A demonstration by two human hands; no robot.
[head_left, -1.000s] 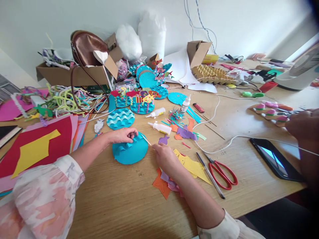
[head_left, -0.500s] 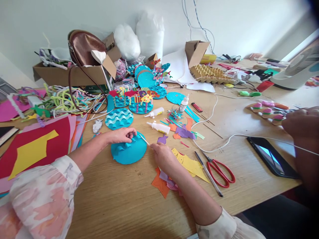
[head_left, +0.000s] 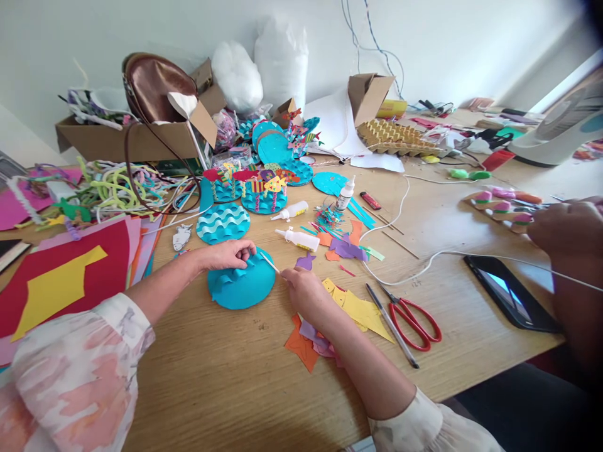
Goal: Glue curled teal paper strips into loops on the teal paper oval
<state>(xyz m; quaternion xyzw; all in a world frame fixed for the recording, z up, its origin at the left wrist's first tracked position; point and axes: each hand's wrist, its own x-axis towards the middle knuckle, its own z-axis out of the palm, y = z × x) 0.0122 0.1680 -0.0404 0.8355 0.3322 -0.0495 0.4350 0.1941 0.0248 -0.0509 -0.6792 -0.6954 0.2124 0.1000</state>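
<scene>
A wooden table (head_left: 198, 389) bears coloured sheets (head_left: 106, 276) at left, a blue disc (head_left: 245, 294) mid-frame, scissors (head_left: 398, 302) and phone (head_left: 509, 295) at right.

A phone (head_left: 509, 295) lies flat — a bag (head_left: 157, 88), upright.

No wording, brand or number can be read with certainty. Beyond the blue disc (head_left: 242, 292) and to its right, the two lying bottles, the nearer (head_left: 298, 240) and the farther (head_left: 291, 211), carry yellow labels with print too small to read. Farther beyond the disc, the upright bottle (head_left: 345, 193) bears a label with tiny dark print, also unreadable. Small dark marks show on the worktop (head_left: 198, 376), some just nearer than the disc, others well to its right; whether they are figures cannot be told.
</scene>
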